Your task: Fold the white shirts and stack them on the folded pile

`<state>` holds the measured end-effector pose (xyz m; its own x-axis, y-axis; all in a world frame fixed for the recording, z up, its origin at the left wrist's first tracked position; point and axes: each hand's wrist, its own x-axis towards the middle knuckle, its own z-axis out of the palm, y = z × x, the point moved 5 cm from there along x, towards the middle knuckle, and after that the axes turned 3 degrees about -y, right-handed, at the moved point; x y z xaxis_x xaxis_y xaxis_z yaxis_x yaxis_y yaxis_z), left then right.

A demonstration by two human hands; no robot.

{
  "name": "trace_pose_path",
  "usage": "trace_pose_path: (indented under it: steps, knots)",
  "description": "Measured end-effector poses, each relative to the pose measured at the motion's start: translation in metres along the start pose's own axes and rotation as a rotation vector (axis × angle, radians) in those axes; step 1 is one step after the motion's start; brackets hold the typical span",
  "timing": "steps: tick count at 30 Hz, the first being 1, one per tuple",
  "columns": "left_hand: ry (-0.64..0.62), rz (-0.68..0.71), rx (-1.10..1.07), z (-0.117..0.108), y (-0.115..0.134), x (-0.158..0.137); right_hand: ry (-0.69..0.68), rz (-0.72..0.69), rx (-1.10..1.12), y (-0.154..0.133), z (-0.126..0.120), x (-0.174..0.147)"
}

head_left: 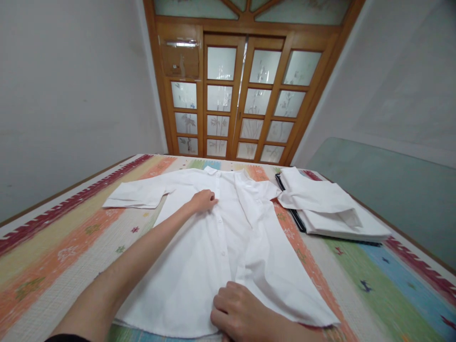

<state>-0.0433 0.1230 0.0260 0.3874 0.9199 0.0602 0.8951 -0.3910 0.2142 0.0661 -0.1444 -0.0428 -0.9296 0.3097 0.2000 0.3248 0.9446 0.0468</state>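
A white button-up shirt (192, 266) lies face up on the patterned cloth, collar (213, 170) at the far side and hem towards me. One sleeve (133, 194) stretches out to the left; the right front panel is rumpled. My left hand (204, 200) is closed on the shirt's button edge at chest height, its fingertips partly hidden. Low on the same front edge, near the hem, my right hand (235, 308) is curled closed around the fabric. Small buttons (223, 253) show along the strip between the two hands.
A stack of folded white clothing (335, 209) with a black edge beneath it lies at the right, touched by the shirt's other sleeve. The striped, colourful cloth (377, 275) covers the surface. Behind stand wooden glass-paned doors (245, 95); a pale green panel (384, 175) leans at right.
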Motion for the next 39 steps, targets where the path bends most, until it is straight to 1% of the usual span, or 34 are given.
trace_pose_path:
  steps: [2, 5, 9, 12, 14, 17, 19, 21, 23, 26, 28, 30, 32, 35, 37, 39]
  knots:
    - [-0.095, -0.092, 0.071, 0.003, 0.006, 0.006, 0.054, -0.004, -0.009, 0.000, 0.004, -0.001]
    - [-0.132, -0.182, 0.131, 0.004, 0.011, 0.017, 0.095, -0.011, -0.018, 0.000, 0.005, -0.001]
    - [-0.097, -0.208, 0.134, 0.003, 0.016, 0.027, 0.107, -0.024, -0.020, 0.001, 0.008, 0.000]
    - [-0.034, -0.224, 0.102, 0.006, 0.016, 0.026, 0.120, -0.032, -0.009, 0.002, 0.009, 0.000]
    - [0.026, -0.203, 0.037, 0.011, 0.015, 0.022, 0.128, -0.034, 0.020, 0.004, 0.006, 0.000]
    - [0.136, -0.098, -0.057, 0.019, 0.014, 0.014, 0.114, -0.019, 0.125, 0.008, -0.001, -0.002]
    - [0.203, -0.045, -0.068, 0.022, 0.014, 0.008, 0.104, -0.025, 0.232, 0.009, -0.007, -0.002]
    - [0.247, -0.037, -0.046, 0.024, 0.013, 0.002, 0.103, -0.040, 0.316, 0.009, -0.010, -0.003]
    - [0.263, -0.048, -0.018, 0.024, 0.013, -0.003, 0.103, -0.056, 0.364, 0.007, -0.009, -0.003]
    - [0.240, -0.056, 0.012, 0.026, 0.016, -0.008, 0.072, -0.101, 0.401, 0.002, -0.009, -0.003]
    - [0.210, -0.053, 0.026, 0.027, 0.018, -0.011, 0.091, -0.098, 0.416, 0.002, -0.019, -0.003]
    - [0.193, -0.043, 0.027, 0.029, 0.019, -0.015, 0.192, -0.036, 0.443, 0.007, -0.042, -0.006]
    - [0.186, -0.027, 0.018, 0.030, 0.019, -0.019, 0.321, 0.065, 0.496, 0.017, -0.072, -0.011]
    - [0.183, -0.001, 0.007, 0.031, 0.019, -0.026, 0.474, 0.307, 0.511, 0.048, -0.107, -0.024]
    - [0.180, 0.011, 0.003, 0.032, 0.019, -0.029, 0.561, 0.506, 0.472, 0.079, -0.116, -0.036]
    - [0.166, 0.013, 0.011, 0.033, 0.019, -0.031, 0.613, 0.732, 0.447, 0.116, -0.112, -0.050]
